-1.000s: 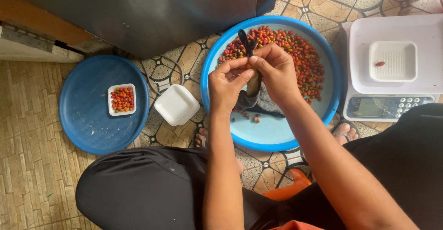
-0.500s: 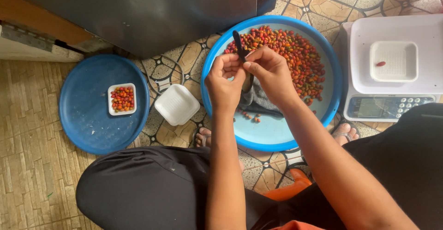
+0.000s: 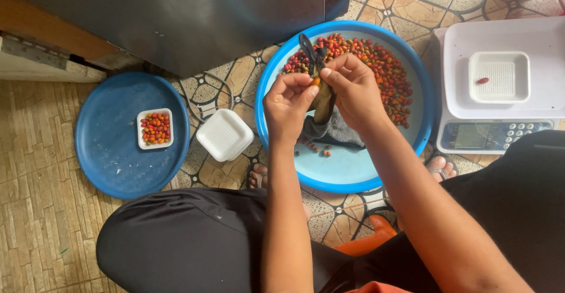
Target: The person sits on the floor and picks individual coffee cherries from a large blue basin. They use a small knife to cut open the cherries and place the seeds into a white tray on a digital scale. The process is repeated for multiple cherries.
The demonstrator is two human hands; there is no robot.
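Change: both hands are sitting slightly lower over the basin than half a second ago, and the dark pod is tilting more upright between them.
Left hand (image 3: 288, 102): fingers are pinching together around a small orange fruit (image 3: 316, 82) at the pod's side, seemingly picking it loose.
Right hand (image 3: 352, 87): fingertips are closing on the dark pod (image 3: 318, 72), holding it steady so the other hand can be working at it.
Pod position: it is standing up between the two hands, its tip reaching beyond the fingertips, over the far part of the blue basin (image 3: 412, 134).
Below the hands: red and orange fruits (image 3: 385, 72) are lying heaped in the basin, with a grey cloth (image 3: 338, 134) just under the wrists.
Beyond the left hand: an upturned white tray (image 3: 224, 134) is resting on the floor, and further out a blue lid (image 3: 112, 163) is carrying a small filled tray (image 3: 155, 128).
Beyond the right hand: a scale (image 3: 500, 116) is bearing a white tray (image 3: 499, 76) with one fruit.
In the way: nothing is blocking either hand.
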